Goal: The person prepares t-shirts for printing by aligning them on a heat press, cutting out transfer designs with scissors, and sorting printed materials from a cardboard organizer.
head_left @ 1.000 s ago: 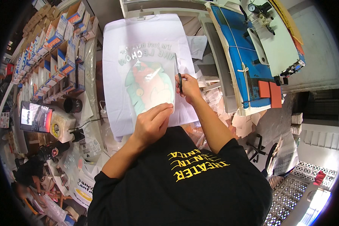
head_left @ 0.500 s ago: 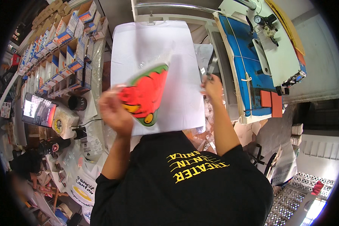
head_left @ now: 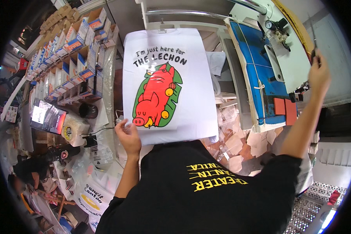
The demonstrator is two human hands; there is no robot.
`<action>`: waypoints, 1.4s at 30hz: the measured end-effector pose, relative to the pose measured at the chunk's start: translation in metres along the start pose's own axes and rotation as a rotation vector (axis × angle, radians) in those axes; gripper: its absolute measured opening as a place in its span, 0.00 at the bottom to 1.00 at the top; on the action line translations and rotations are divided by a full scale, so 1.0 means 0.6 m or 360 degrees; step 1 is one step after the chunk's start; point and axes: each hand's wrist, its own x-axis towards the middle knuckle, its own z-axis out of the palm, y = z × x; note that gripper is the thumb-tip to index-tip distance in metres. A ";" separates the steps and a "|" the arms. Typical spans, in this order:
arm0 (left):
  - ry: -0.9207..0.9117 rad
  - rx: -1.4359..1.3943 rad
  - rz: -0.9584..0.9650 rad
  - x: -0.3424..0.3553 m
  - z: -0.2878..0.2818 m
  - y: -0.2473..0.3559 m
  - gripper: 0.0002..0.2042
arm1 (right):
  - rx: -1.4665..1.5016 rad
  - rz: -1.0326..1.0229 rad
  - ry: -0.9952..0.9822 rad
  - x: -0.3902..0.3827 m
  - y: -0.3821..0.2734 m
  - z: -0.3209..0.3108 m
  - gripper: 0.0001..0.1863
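A white T-shirt (head_left: 199,97) lies flat on a platen in front of me. On its front lies a printed design (head_left: 156,91) of a red pig on a green leaf, with black lettering above. My left hand (head_left: 129,136) is beside the shirt's lower left edge, near the design's bottom corner; its fingers are loosely bent and apart, with nothing visible in them. Far to the right, my raised right hand (head_left: 319,76) is closed on dark-handled scissors (head_left: 314,43). Their long thin blades point up and away, slightly blurred.
To the right stands a press with a blue bed (head_left: 257,70), a white cord tied around it and a pressure gauge (head_left: 268,24). Cardboard bins (head_left: 66,58) fill the left side, near a screen (head_left: 46,119) and a dark mug (head_left: 88,110). Paper scraps (head_left: 234,144) litter the floor.
The design, lifted and folded over half a second ago, now lies flat on the shirt. My right hand has swung from the shirt's right side far right with the scissors. My left hand has lowered slightly.
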 end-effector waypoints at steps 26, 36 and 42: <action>-0.1032 0.0946 0.1083 0.162 0.049 -0.038 0.27 | 0.0987 -0.0999 -0.1033 -0.552 -0.309 0.220 0.31; -0.1088 0.0864 0.1115 0.163 0.039 -0.033 0.27 | 0.1035 -0.1029 -0.1073 -0.552 -0.305 0.217 0.32; -0.1089 0.0837 0.1089 0.167 0.039 -0.031 0.27 | 0.1023 -0.1009 -0.1093 -0.549 -0.308 0.214 0.32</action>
